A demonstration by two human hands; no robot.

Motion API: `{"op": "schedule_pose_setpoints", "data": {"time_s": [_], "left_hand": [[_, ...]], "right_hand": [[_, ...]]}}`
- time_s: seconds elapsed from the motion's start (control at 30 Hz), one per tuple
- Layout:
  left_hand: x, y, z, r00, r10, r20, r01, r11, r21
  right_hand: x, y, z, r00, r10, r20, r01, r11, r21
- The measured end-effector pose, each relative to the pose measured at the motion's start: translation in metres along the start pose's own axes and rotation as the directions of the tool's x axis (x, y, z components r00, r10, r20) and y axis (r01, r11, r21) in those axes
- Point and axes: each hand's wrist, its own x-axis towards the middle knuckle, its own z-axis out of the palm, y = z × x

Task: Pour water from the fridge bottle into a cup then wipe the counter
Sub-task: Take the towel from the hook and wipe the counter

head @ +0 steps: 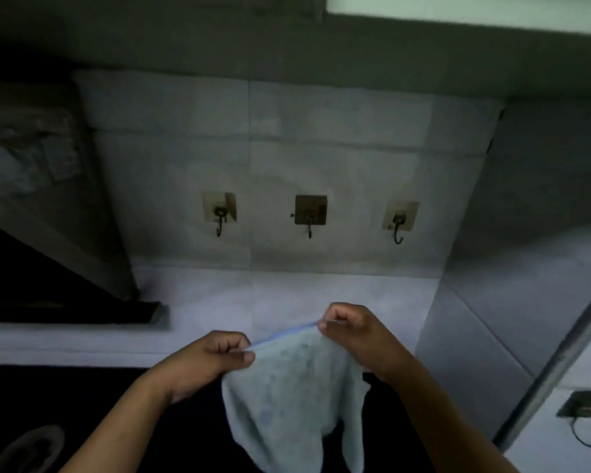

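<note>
Cloth, pale blue, is held up by its top hem betw. left hand & right hand, fingers pinched shut on it, above worktop's dark front edge; prob. stretched for hanging on wall hooks.

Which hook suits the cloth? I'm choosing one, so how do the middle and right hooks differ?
The middle hook has a dark brown square backing; the right hook has a pale, tilted one. The middle hook hangs thin and straight; the right hook curls wider. Both are bare, on the tiled wall.
</note>
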Motion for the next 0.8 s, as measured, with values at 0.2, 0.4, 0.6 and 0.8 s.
{"op": "schedule_pose_setpoints", "data": {"time_s": [0.2,0.4,0.6,0.8], "left_hand": [[0.026,0.025,-0.042,0.995,0.044,-0.086,-0.032,0.99,0.134],[0.094,0.09,-0.056,0.841,0.342,-0.419,-0.197,0.916,0.35],[0.164,0.141,-0.044,0.516,0.569,-0.64,-0.217,0.81,0.545],[0.203,0.096,-0.023,0.602,0.476,-0.641,0.142,0.726,0.672]], "right_hand": [[0.041,-0.003,-0.043,0.963,0.068,-0.262,-0.061,0.998,0.036],[0.101,-0.013,-0.081,0.917,-0.036,-0.396,-0.072,0.964,-0.256],[0.155,-0.018,-0.09,0.868,-0.202,-0.453,0.018,0.925,-0.379],[0.183,0.007,-0.078,0.902,-0.075,-0.426,-0.174,0.838,-0.517]]}}
